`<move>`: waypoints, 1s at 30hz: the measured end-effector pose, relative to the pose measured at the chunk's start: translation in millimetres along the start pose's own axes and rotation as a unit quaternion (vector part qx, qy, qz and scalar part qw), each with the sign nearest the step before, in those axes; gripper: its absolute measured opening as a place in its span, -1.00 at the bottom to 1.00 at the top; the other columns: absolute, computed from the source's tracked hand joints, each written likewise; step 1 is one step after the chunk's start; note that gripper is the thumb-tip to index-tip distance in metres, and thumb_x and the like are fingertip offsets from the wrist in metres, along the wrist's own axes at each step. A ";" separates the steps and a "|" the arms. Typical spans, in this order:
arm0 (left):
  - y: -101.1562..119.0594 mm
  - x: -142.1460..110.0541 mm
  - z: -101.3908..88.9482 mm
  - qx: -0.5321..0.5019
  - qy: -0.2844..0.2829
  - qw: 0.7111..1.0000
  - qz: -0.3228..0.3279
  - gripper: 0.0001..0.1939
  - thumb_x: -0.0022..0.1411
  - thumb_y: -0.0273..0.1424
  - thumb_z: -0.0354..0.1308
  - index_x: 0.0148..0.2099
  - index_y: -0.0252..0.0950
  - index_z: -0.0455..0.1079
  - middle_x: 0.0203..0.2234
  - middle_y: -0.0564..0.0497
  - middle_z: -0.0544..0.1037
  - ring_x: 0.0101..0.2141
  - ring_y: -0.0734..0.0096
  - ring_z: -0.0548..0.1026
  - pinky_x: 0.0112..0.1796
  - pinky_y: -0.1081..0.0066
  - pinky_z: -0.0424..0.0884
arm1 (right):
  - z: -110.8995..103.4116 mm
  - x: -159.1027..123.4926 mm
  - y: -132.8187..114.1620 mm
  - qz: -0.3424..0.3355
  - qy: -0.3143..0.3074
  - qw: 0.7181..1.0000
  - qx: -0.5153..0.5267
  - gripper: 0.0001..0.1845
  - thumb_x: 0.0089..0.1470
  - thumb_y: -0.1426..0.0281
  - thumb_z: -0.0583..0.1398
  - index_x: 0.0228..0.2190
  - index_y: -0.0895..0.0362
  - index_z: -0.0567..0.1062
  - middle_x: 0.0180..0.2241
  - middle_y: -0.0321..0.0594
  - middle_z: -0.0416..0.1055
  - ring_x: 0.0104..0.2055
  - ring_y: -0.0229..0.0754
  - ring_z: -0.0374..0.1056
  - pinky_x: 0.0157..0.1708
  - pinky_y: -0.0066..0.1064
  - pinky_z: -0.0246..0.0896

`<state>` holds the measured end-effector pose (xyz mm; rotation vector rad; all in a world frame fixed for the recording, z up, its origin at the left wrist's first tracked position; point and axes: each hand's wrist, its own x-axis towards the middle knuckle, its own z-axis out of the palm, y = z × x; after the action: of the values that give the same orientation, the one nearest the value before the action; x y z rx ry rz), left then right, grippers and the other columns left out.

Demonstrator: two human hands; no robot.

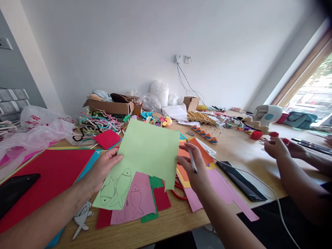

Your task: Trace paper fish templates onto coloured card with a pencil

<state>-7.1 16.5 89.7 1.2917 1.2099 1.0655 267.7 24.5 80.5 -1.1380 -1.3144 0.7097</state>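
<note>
A light green sheet of paper [150, 148] with a cut-out lower edge is held up over the table, its left edge pinched in my left hand [110, 160]. Drawn fish outlines show at its lower left. My right hand [193, 162] grips the sheet's right edge and also holds a white pen [192, 159], dark tip pointing down. Beneath lies a pink paper [144, 197] with fish drawn on it, partly covering red and green pieces. A grey paper fish cutout [82, 218] rests by my left forearm. Red-handled scissors [178, 193] are partly hidden under the papers.
Red paper [57, 173] and a black phone [19, 186] lie at left; pipe cleaners [100, 122] stand behind. At right are orange paper [193, 150], a dark tablet-like slab [241, 180] and a white cable [275, 197]. A co-worker's hands [280, 148] handle red pieces.
</note>
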 end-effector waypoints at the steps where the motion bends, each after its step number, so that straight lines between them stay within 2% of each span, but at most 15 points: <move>1: -5.1 -1.7 0.1 -0.008 0.012 1.000 -0.006 -0.61 0.09 -0.12 0.16 -0.11 -0.23 0.28 -0.48 0.09 0.53 -0.53 0.33 0.52 -0.51 0.38 0.46 | 6.0 3.9 4.8 0.000 -0.007 1.000 -0.020 -0.58 -0.04 0.30 0.18 -0.11 0.04 0.23 0.00 -0.09 0.36 -0.45 -0.26 0.39 -0.36 -0.27 0.37; 4: -19.6 -3.9 1.6 -0.027 0.038 0.999 -0.014 -0.54 0.06 -0.15 0.19 -0.05 -0.26 0.28 -0.44 0.05 0.55 -0.51 0.28 0.53 -0.50 0.36 0.46 | 21.9 15.8 22.8 -0.007 -0.026 0.997 -0.070 -0.57 -0.08 0.37 0.12 -0.10 0.06 0.23 -0.04 -0.11 0.37 -0.46 -0.25 0.36 -0.38 -0.29 0.31; 7: -33.1 -3.8 1.9 -0.020 0.058 0.998 -0.013 -0.35 -0.03 -0.16 0.24 0.09 -0.31 0.23 -0.34 -0.03 0.58 -0.35 0.16 0.56 -0.37 0.31 0.48 | 34.4 24.6 39.4 -0.007 -0.036 0.994 -0.104 -0.54 -0.17 0.44 0.11 -0.12 0.08 0.29 -0.13 -0.15 0.41 -0.44 -0.21 0.33 -0.41 -0.32 0.26; 10: -45.5 -2.4 -2.0 0.002 0.073 0.997 -0.020 -0.03 -0.09 -0.20 0.27 0.31 -0.37 -0.04 -0.35 -0.01 0.57 -0.28 0.14 0.55 -0.29 0.29 0.45 | 43.4 27.6 49.8 -0.010 -0.048 0.989 -0.137 -0.49 -0.23 0.50 0.09 -0.12 0.07 0.33 -0.19 -0.20 0.41 -0.38 -0.17 0.33 -0.38 -0.35 0.23; 12: -52.1 -0.5 -6.9 0.025 0.074 0.997 -0.026 0.07 -0.13 -0.24 0.28 0.36 -0.38 -0.14 -0.42 0.04 0.55 -0.31 0.15 0.55 -0.29 0.29 0.43 | 48.0 27.7 53.3 -0.012 -0.060 0.986 -0.155 -0.49 -0.22 0.52 0.09 -0.12 0.05 0.35 -0.27 -0.25 0.41 -0.36 -0.16 0.32 -0.40 -0.38 0.21; 14: -56.9 2.3 -12.7 0.050 0.067 0.996 -0.030 -0.02 -0.17 -0.26 0.28 0.31 -0.35 0.06 -0.43 0.03 0.55 -0.31 0.16 0.54 -0.28 0.30 0.42 | 51.9 28.0 55.2 -0.012 -0.073 0.983 -0.170 -0.51 -0.19 0.51 0.09 -0.13 0.02 0.37 -0.35 -0.29 0.38 -0.40 -0.17 0.30 -0.45 -0.43 0.19; 16: -60.1 5.9 -18.2 0.076 0.055 0.995 -0.037 -0.27 -0.21 -0.27 0.28 0.09 -0.33 0.37 -0.37 -0.03 0.57 -0.28 0.13 0.54 -0.27 0.31 0.41 | 55.1 29.6 56.4 -0.011 -0.086 0.980 -0.181 -0.53 -0.15 0.51 0.08 -0.13 0.01 0.38 -0.39 -0.32 0.37 -0.44 -0.19 0.29 -0.49 -0.45 0.17; 18: -62.4 9.9 -22.7 0.104 0.043 0.993 -0.044 -0.49 -0.23 -0.27 0.26 -0.14 -0.32 0.50 -0.31 -0.09 0.58 -0.25 0.08 0.53 -0.27 0.31 0.42 | 58.0 32.1 57.9 -0.011 -0.098 0.976 -0.193 -0.55 -0.13 0.51 0.08 -0.13 0.01 0.39 -0.41 -0.33 0.37 -0.46 -0.20 0.29 -0.51 -0.47 0.17; 20: -64.8 13.8 -25.8 0.131 0.035 0.990 -0.048 -0.60 -0.23 -0.27 0.24 -0.26 -0.30 0.52 -0.29 -0.10 0.59 -0.23 0.07 0.53 -0.26 0.32 0.42 | 60.6 34.5 60.2 -0.013 -0.108 0.972 -0.207 -0.55 -0.10 0.52 0.08 -0.11 0.04 0.40 -0.40 -0.31 0.38 -0.45 -0.21 0.30 -0.52 -0.47 0.17; 22: -68.0 17.2 -27.9 0.157 0.026 0.986 -0.050 -0.65 -0.20 -0.27 0.20 -0.28 -0.28 0.51 -0.32 -0.07 0.60 -0.26 0.09 0.54 -0.29 0.33 0.42 | 62.9 36.0 63.1 -0.020 -0.115 0.968 -0.223 -0.52 -0.10 0.55 0.08 -0.08 0.05 0.39 -0.32 -0.26 0.41 -0.41 -0.21 0.32 -0.50 -0.48 0.18; 24: -71.8 19.8 -29.3 0.187 0.013 0.981 -0.055 -0.66 -0.16 -0.27 0.15 -0.28 -0.28 0.49 -0.41 -0.03 0.58 -0.38 0.16 0.54 -0.40 0.37 0.42 | 64.7 36.5 66.0 -0.029 -0.125 0.962 -0.240 -0.48 -0.09 0.57 0.09 -0.04 0.06 0.37 -0.24 -0.21 0.41 -0.38 -0.21 0.33 -0.47 -0.48 0.20; 27: -77.2 22.5 -31.0 0.246 -0.004 0.967 -0.064 -0.63 -0.12 -0.28 0.08 -0.23 -0.30 0.46 -0.57 0.06 0.47 -0.60 0.28 0.45 -0.59 0.41 0.34 | 66.6 36.5 69.9 -0.039 -0.141 0.953 -0.264 -0.49 -0.05 0.59 0.08 -0.01 0.09 0.35 -0.25 -0.19 0.42 -0.37 -0.20 0.34 -0.45 -0.47 0.21; 30: -79.0 24.7 -33.1 0.322 -0.013 0.945 -0.053 -0.61 -0.09 -0.33 0.03 -0.18 -0.30 0.45 -0.63 0.12 0.38 -0.66 0.32 0.40 -0.62 0.42 0.29 | 67.4 36.8 73.2 -0.050 -0.153 0.944 -0.287 -0.49 -0.02 0.60 0.07 0.00 0.11 0.34 -0.23 -0.16 0.44 -0.30 -0.16 0.36 -0.39 -0.43 0.24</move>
<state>-44.2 42.0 12.8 1.6948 1.6643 0.5792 223.2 98.4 18.7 -1.4447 -1.9081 0.4438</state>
